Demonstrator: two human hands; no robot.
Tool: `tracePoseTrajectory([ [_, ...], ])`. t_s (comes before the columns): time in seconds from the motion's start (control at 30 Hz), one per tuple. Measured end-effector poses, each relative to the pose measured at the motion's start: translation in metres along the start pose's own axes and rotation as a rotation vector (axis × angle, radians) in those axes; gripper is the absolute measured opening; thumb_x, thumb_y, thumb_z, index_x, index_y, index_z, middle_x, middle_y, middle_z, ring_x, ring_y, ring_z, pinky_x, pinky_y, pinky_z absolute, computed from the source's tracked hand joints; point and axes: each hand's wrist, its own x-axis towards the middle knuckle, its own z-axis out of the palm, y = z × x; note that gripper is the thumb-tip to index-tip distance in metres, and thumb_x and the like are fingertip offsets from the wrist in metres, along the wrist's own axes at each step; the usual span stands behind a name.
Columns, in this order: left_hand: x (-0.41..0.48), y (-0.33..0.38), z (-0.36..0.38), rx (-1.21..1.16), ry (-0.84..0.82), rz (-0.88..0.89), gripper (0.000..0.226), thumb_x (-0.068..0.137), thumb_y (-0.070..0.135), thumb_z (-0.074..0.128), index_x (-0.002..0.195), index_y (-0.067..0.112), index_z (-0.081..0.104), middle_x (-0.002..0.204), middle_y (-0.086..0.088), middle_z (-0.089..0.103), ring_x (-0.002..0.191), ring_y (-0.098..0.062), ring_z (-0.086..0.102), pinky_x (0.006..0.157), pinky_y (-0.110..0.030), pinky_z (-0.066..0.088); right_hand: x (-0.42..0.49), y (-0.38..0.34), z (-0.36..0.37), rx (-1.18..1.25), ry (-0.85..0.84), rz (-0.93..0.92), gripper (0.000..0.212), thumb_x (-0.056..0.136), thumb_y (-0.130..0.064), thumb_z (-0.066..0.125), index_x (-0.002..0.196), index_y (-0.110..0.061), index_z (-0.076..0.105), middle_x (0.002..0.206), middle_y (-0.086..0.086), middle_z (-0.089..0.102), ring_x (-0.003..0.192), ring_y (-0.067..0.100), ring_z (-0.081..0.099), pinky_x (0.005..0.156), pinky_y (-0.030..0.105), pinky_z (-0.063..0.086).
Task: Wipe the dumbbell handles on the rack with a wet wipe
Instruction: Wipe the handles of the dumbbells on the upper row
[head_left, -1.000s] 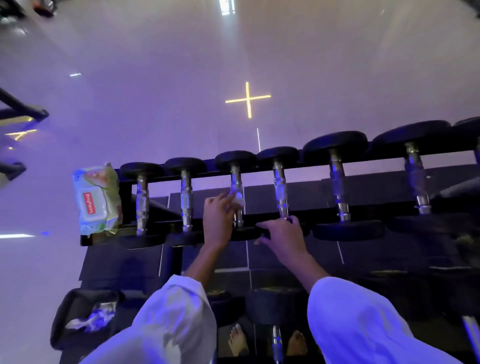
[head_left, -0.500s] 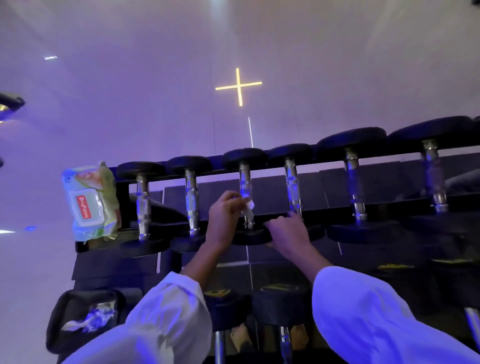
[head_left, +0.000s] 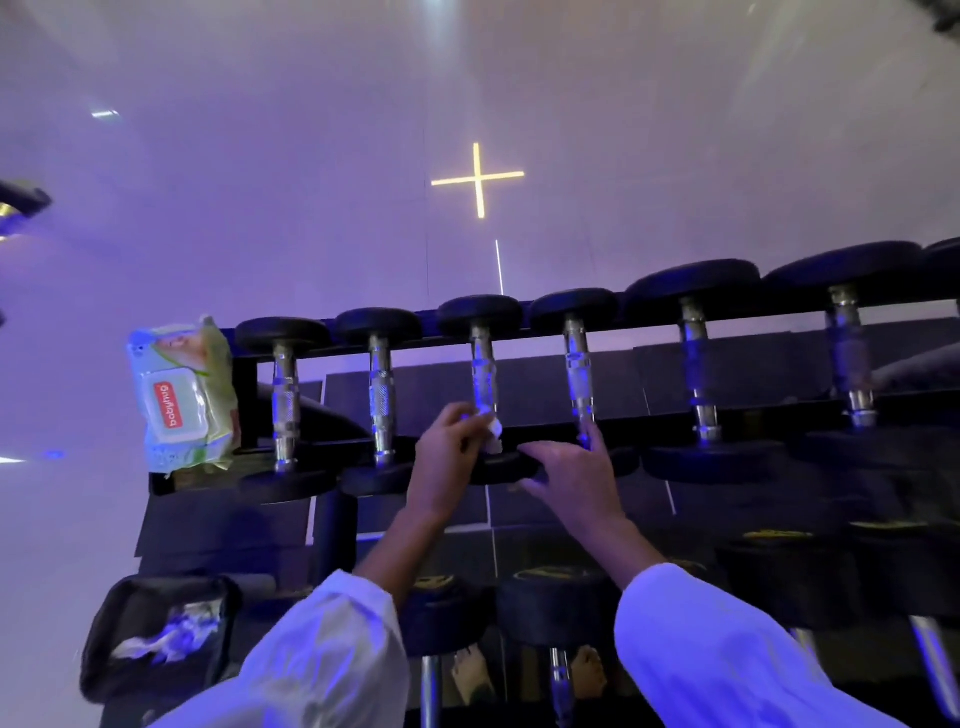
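Note:
Several black-headed dumbbells with chrome handles lie in a row on the top tier of the rack (head_left: 779, 317). My left hand (head_left: 447, 462) is wrapped around the near end of the third dumbbell's handle (head_left: 483, 374), with a small white wet wipe (head_left: 493, 428) pinched against the metal. My right hand (head_left: 576, 480) rests with spread fingers on the near head of that dumbbell and touches the base of the fourth handle (head_left: 577, 379). Both forearms wear white sleeves.
A green pack of wet wipes (head_left: 182, 395) stands at the rack's left end. A black bin (head_left: 156, 639) with crumpled used wipes sits at the lower left. More dumbbells (head_left: 558, 608) lie on the lower tier, with bare feet visible beneath.
My left hand with the wipe has slid down the third handle toward its near end. My right hand stays on the near dumbbell head. The view has tilted slightly.

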Motion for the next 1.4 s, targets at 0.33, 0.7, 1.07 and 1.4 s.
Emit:
tracePoseTrajectory([
  [0.33,0.043,0.011,-0.002,-0.088,0.124,-0.007,0.021,0.078,-0.003,0.062,0.091,0.007,0.074,0.091,0.008,0.060,0.076,-0.008,0.059,0.069,-0.010,0.042,0.004,0.006,-0.006,0.107,-0.038,0.013,0.058,0.013,-0.047,0.089,0.067,-0.030,0.075,0.047,-0.014,0.062,0.039,0.009,0.055,0.049,0.012,0.044],
  [0.7,0.089,0.018,0.001,-0.972,0.155,-0.716,0.030,0.082,-0.009,0.043,0.066,0.015,0.052,0.048,0.007,0.053,0.048,-0.005,0.050,0.049,-0.016,0.043,0.002,0.006,-0.006,0.113,0.032,-0.003,0.057,0.015,-0.042,0.091,0.068,-0.034,0.074,0.047,-0.019,0.061,0.042,0.003,0.055,0.052,0.009,0.043],
  [1.07,0.087,0.011,0.000,-0.998,0.015,-0.709,0.039,0.075,0.000,0.046,0.039,0.016,0.046,0.040,0.004,0.044,0.041,-0.010,0.040,0.051,-0.023,0.031,-0.002,0.015,0.006,0.112,0.018,0.007,0.053,0.031,-0.029,0.093,0.081,-0.026,0.076,0.052,-0.011,0.064,0.047,0.009,0.059,0.068,0.020,0.050],
  [1.4,0.033,0.001,0.003,-0.396,0.100,-0.415,0.014,0.085,0.012,0.064,0.095,0.007,0.073,0.083,0.001,0.068,0.079,-0.010,0.060,0.075,-0.024,0.046,-0.003,0.014,0.003,0.105,-0.018,0.045,0.055,0.033,-0.033,0.093,0.085,-0.027,0.076,0.054,-0.012,0.065,0.049,0.008,0.060,0.070,0.021,0.050],
])
